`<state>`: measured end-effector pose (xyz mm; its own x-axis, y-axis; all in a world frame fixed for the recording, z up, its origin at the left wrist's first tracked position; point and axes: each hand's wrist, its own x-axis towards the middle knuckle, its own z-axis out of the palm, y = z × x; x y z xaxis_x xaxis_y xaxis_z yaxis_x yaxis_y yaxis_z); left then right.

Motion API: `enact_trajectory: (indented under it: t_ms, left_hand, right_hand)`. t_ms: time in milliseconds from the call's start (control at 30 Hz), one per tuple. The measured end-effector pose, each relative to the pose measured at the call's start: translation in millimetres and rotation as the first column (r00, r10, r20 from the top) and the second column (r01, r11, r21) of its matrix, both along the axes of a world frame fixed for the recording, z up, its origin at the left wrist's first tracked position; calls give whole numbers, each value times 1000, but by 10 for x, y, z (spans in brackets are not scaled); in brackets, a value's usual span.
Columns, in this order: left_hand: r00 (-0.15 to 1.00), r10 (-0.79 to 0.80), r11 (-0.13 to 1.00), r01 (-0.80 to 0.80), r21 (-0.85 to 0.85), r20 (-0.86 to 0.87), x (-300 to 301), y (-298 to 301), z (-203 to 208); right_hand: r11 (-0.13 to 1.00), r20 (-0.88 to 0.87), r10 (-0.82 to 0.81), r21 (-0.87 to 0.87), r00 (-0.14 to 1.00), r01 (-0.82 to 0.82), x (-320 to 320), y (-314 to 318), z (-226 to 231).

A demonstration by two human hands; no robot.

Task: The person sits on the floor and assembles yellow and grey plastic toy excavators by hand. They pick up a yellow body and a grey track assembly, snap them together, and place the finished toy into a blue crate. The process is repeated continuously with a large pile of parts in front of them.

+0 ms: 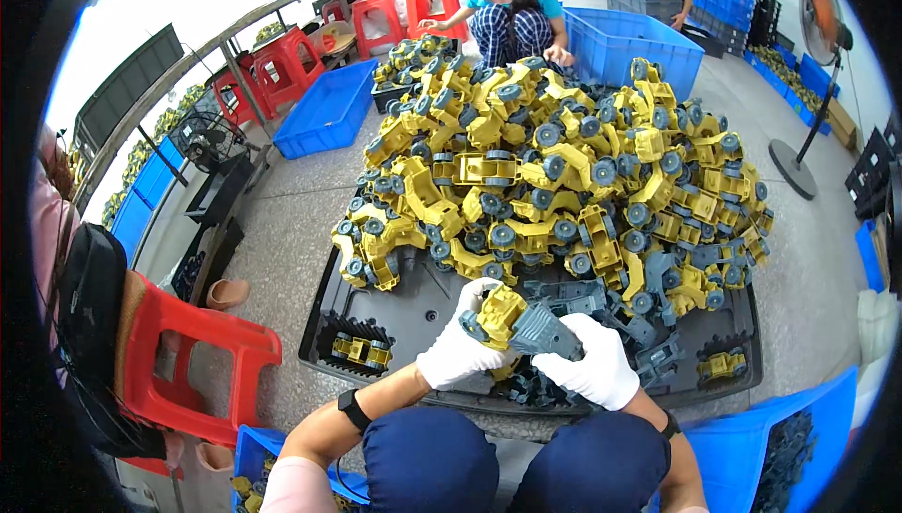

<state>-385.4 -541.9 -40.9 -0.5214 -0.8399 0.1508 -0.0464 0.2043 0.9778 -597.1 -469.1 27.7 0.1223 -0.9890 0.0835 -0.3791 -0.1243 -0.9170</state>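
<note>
In front of my knees, my left hand, in a white glove, grips a yellow toy truck body with grey wheels. My right hand, gloved too, has its fingers around a ribbed grey plastic part. The grey part touches the yellow body; whether they are joined I cannot tell. Just beyond both hands rises a large heap of yellow toy trucks with grey wheels. Loose grey plastic parts lie beside and under my right hand, on the black tray.
A blue bin with dark parts stands at my right, and a red stool at my left. Across the heap a person crouches near a large blue crate. A standing fan is at the far right.
</note>
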Motion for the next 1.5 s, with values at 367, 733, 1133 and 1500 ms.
enact_trajectory:
  t_ms: [367, 733, 1133, 1500]
  left_hand:
    - [997, 77, 997, -77, -9, -19, -58, 94, 221]
    - [986, 163, 973, -158, -166, 20, -91, 177, 192]
    - [875, -128, 878, 318, -357, 466, -36, 210, 471]
    - [859, -84, 676, 421, 605, -504, -126, 271, 351]
  right_hand:
    - [997, -8, 71, 31, 997, -71, 23, 18, -40]
    - [946, -109, 282, 200, 953, -257, -9, 16, 96]
    - [927, -42, 297, 252, 954, -278, -22, 13, -50]
    - [957, 169, 218, -229, 961, -176, 94, -133, -271]
